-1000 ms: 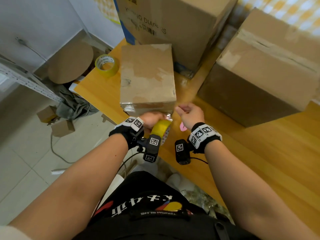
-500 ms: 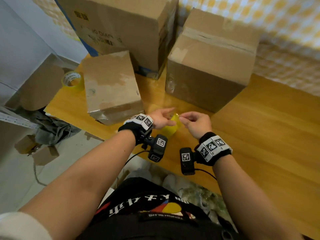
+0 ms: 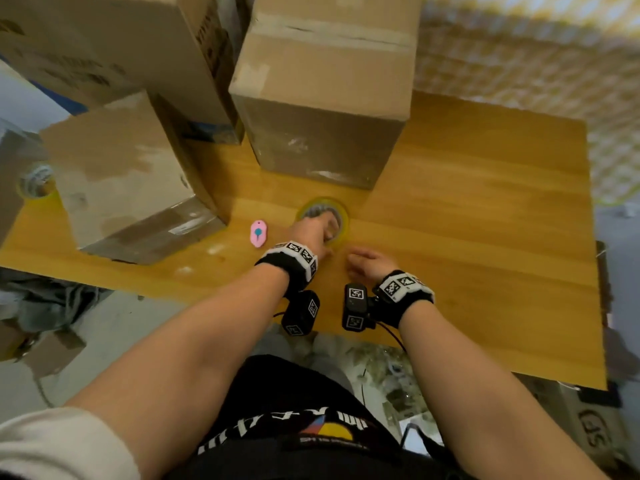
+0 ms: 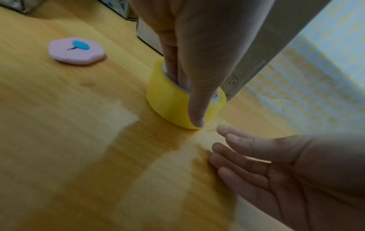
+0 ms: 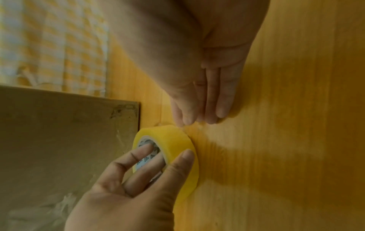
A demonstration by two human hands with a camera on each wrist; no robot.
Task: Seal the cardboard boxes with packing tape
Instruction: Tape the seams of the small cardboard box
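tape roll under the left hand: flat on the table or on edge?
Flat. The yellow tape roll lies core-up on the table; left hand fingers sit in the core, thumb on the outer wall.

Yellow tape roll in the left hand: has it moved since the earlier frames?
Yes. The yellow tape roll now lies flat on the table before the middle box, gripped by the left hand; earlier it was held off the near edge.

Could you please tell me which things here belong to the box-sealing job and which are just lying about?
Belonging to the job:
- tape roll, flat on the table, gripped by the left hand
- right hand, open beside the roll
- three boxes: left, middle, back
- pink cutter, probably

Lying about:
- second tape roll
- checked cloth
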